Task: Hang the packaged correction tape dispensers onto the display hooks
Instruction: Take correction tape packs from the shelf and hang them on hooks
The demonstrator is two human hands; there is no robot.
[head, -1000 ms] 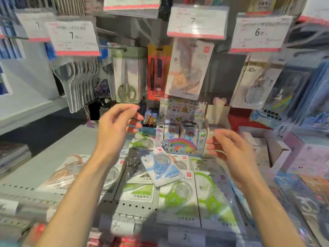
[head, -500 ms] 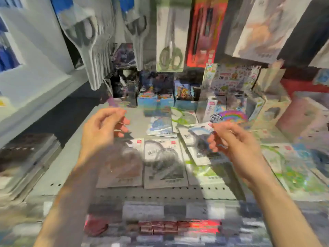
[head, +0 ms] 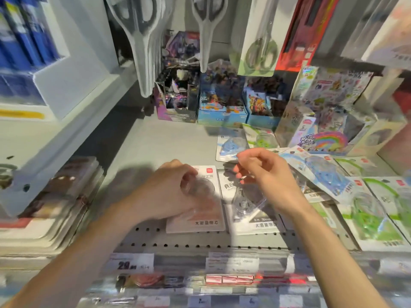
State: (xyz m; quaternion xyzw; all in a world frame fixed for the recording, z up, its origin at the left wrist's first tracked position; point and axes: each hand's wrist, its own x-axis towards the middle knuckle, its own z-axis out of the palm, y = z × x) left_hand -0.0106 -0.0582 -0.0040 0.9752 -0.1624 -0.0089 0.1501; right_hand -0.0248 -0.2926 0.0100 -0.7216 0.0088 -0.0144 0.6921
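Several packaged correction tape dispensers lie flat on the grey shelf [head: 155,147]. My left hand [head: 171,192] rests on a pinkish pack [head: 200,221], its fingers curled over the clear blister. Beside it lies a clear grey pack [head: 246,210]. My right hand [head: 269,174] hovers just above that pack with loosely curled fingers and holds nothing. To the right are a blue pack [head: 324,174] and green packs [head: 373,216]. Another blue pack [head: 231,145] lies further back. The display hooks are out of view.
Packaged scissors [head: 142,41] hang low over the back of the shelf. Card boxes [head: 178,101] and a rainbow box [head: 324,138] line the rear. A stack of notebooks [head: 55,207] sits at the left. Price tags [head: 133,264] line the shelf's front edge.
The view has tipped down from the hanging goods to the shelf. Both hands have dropped from mid-air to the two packs at the front; the left now lies on the pinkish pack.
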